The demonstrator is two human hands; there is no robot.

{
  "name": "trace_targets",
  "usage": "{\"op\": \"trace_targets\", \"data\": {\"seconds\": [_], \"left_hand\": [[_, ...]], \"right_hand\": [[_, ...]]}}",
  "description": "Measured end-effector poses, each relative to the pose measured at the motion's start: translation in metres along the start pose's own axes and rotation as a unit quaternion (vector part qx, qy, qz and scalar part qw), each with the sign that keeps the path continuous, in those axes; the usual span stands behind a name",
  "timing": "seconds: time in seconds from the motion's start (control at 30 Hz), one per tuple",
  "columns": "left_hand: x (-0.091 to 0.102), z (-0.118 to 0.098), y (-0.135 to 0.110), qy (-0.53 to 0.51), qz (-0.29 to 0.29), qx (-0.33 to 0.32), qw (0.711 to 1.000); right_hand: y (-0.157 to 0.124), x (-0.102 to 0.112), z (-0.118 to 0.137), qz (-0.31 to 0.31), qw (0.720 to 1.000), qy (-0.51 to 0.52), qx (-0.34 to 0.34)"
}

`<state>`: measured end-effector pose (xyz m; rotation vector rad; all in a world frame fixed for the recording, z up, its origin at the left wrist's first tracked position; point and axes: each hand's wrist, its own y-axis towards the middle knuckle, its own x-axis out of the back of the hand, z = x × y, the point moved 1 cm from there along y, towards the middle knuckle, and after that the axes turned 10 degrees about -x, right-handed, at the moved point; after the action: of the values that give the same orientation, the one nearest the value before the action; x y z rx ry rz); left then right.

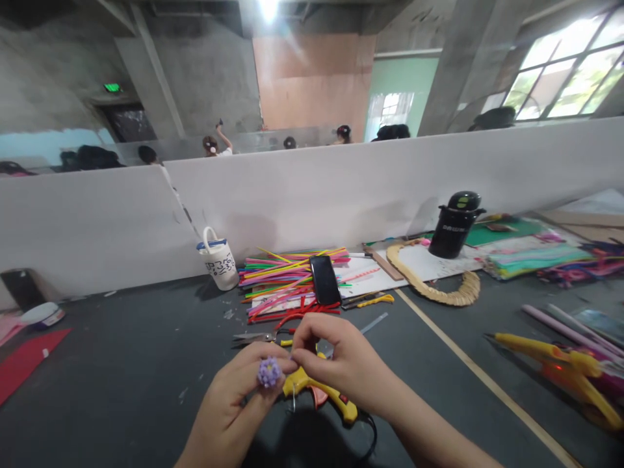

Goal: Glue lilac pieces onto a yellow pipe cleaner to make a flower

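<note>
A small purple flower with a yellow centre (270, 372), fuzzy like pipe cleaner, sits between the thumb and fingers of my left hand (234, 396). My right hand (336, 357) is beside it, thumb and forefinger pinched near the left fingertips. What that pinch holds is too small to make out. Under both hands a yellow glue gun (336, 396) lies on the table, partly covered by them. Just beyond my left hand are scissors (254, 338) with their blades pointing left.
Behind the hands lie a heap of coloured pipe cleaners (277, 276) and a black phone (324, 279). A white cup (220, 265), a black bottle (451, 233) and a curved straw-coloured band (419, 283) stand or lie near the partition (302, 188). Another yellow glue gun (546, 351) is at right.
</note>
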<state>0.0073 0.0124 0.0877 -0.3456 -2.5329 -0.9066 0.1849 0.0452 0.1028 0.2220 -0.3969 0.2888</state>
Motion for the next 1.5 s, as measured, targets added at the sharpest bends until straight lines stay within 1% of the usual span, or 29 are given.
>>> {"op": "trace_targets", "data": {"seconds": [0.07, 0.13, 0.23, 0.33, 0.4, 0.47, 0.53, 0.6, 0.67, 0.73, 0.83, 0.9, 1.0, 1.03, 1.1, 1.2, 1.27, 1.33, 1.4, 1.5], "left_hand": [[0.002, 0.003, -0.002, 0.016, -0.003, 0.002, 1.000], [0.005, 0.006, -0.004, 0.043, -0.010, -0.004, 0.999], [0.011, 0.015, -0.007, 0.108, -0.031, -0.033, 0.993], [0.015, 0.022, -0.010, 0.163, -0.045, -0.064, 0.984], [0.015, 0.024, -0.011, 0.183, -0.045, -0.085, 0.978], [0.013, 0.023, -0.012, 0.197, -0.039, -0.101, 0.974], [0.012, 0.022, -0.014, 0.207, -0.027, -0.111, 0.972], [0.013, 0.023, -0.017, 0.227, -0.015, -0.122, 0.966], [0.016, 0.027, -0.022, 0.269, -0.014, -0.141, 0.953], [0.020, 0.034, -0.026, 0.325, -0.024, -0.157, 0.932], [0.025, 0.041, -0.032, 0.385, -0.029, -0.176, 0.905], [0.026, 0.042, -0.033, 0.397, -0.020, -0.196, 0.897], [0.025, 0.036, -0.032, 0.377, 0.004, -0.209, 0.902], [0.025, 0.033, -0.031, 0.365, 0.015, -0.208, 0.907], [0.025, 0.029, -0.028, 0.344, 0.030, -0.206, 0.916], [0.027, 0.024, -0.026, 0.330, 0.047, -0.210, 0.919], [0.028, 0.022, -0.026, 0.328, 0.061, -0.208, 0.919], [0.029, 0.020, -0.026, 0.331, 0.068, -0.210, 0.917], [0.029, 0.017, -0.026, 0.333, 0.070, -0.213, 0.916], [0.030, 0.013, -0.024, 0.320, 0.079, -0.219, 0.918]], "right_hand": [[0.000, 0.004, -0.001, 0.011, 0.999, -0.036, -0.010], [-0.002, 0.008, -0.009, 0.012, 0.995, -0.088, -0.039], [-0.010, 0.009, -0.035, 0.006, 0.975, -0.187, -0.116], [-0.020, -0.001, -0.069, 0.030, 0.953, -0.243, -0.181], [-0.025, -0.011, -0.086, 0.040, 0.947, -0.246, -0.202], [-0.026, -0.018, -0.099, 0.046, 0.947, -0.230, -0.220], [-0.025, -0.020, -0.107, 0.052, 0.949, -0.198, -0.239], [-0.024, -0.017, -0.111, 0.062, 0.952, -0.150, -0.258], [-0.024, -0.012, -0.112, 0.074, 0.957, -0.083, -0.269], [-0.026, -0.006, -0.110, 0.090, 0.958, -0.007, -0.271], [-0.031, 0.005, -0.101, 0.114, 0.948, 0.087, -0.285], [-0.035, 0.011, -0.092, 0.122, 0.936, 0.124, -0.306], [-0.040, 0.018, -0.072, 0.124, 0.919, 0.194, -0.320], [-0.041, 0.019, -0.065, 0.135, 0.914, 0.218, -0.314], [-0.045, 0.020, -0.052, 0.142, 0.913, 0.237, -0.300], [-0.052, 0.021, -0.038, 0.141, 0.932, 0.198, -0.270], [-0.060, 0.020, -0.037, 0.113, 0.951, 0.134, -0.255], [-0.069, 0.019, -0.042, 0.053, 0.966, 0.057, -0.245], [-0.079, 0.016, -0.049, 0.006, 0.975, -0.004, -0.221], [-0.088, 0.013, -0.054, -0.002, 0.986, -0.057, -0.155]]}}
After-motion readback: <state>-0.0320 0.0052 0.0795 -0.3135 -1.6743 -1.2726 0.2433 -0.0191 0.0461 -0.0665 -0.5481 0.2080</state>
